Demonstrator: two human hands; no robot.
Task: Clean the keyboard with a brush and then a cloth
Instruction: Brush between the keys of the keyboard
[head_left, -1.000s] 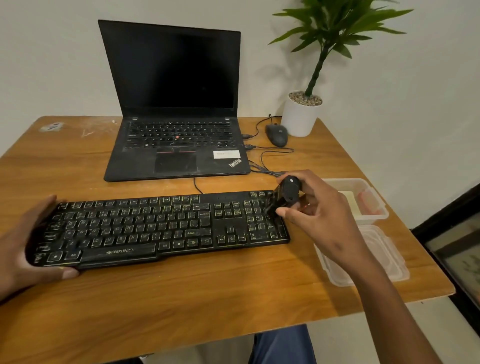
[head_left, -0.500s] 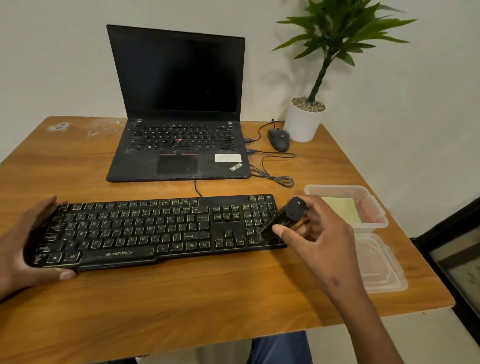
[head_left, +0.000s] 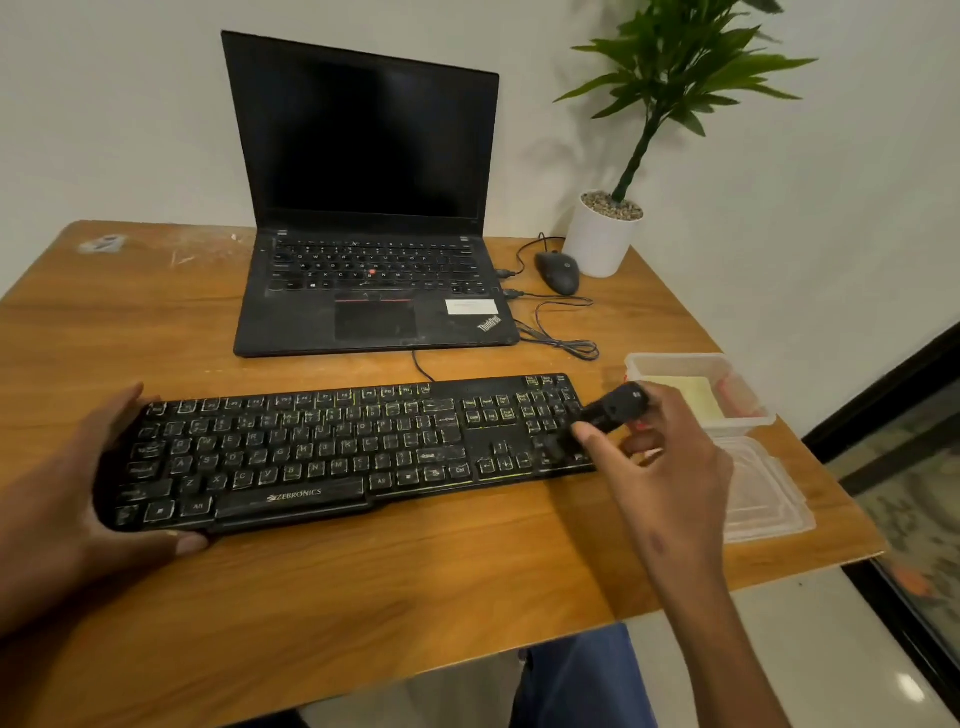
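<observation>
1. Head view: we look down on a wooden table (head_left: 363, 597) with a black keyboard (head_left: 337, 452) lying across its middle, long side toward us.
2. Our left hand (head_left: 67, 509) cups the keyboard's left end, thumb curled along the front edge and fingers round the far corner, clasping it.
3. Our right hand (head_left: 670, 467) grips a black brush (head_left: 613, 408), thumb and fingers curled round its handle. The brush is tilted, its lower end down on the keys at the keyboard's right end, over the number pad.
4. A clear plastic container (head_left: 748, 410) stands just right of the keyboard, with something pale yellow inside; we cannot tell whether that is the cloth. Its clear lid (head_left: 769, 499) lies flat on the table, nearer to us.
5. Behind the keyboard sits an open laptop (head_left: 363, 208) with a dark screen. A black mouse (head_left: 558, 273) lies to the laptop's right, its cables looping on the table.
6. A white pot with a green plant (head_left: 602, 239) stands at the far right corner, just beside the mouse.
</observation>
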